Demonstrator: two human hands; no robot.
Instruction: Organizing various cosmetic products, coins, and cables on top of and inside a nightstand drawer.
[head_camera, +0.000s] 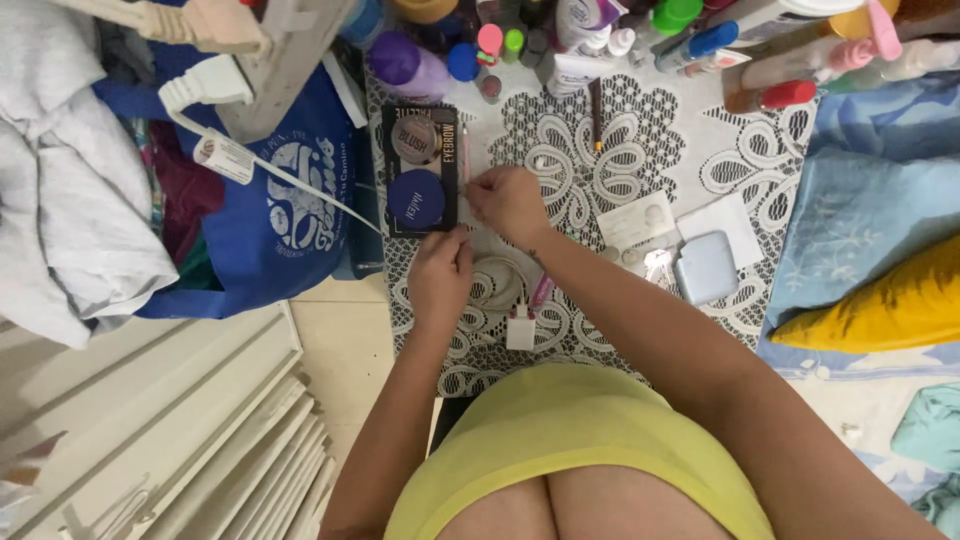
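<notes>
The left hand and the right hand are seen together over the tabletop, which is covered with a white lace cloth. The black makeup palette lies just beyond the left hand and directly beside the right hand, on its thumb side; its long axis runs away from the body, with a pale round pan at the far end and a blue round pan at the near end. The right hand is bunched, its fingertips drawn together at the palette's right edge, where a thin pink stick seems to be pinched, though the grip itself cannot be made out. The left hand is curled with its fingers closed just below the palette's near corner; whether anything is held in it cannot be told. The right hand is judged the nearer to the palette's long side. A white charger plug lies nearer the body than the left hand, and a pale blue case lies well out past the right forearm.
</notes>
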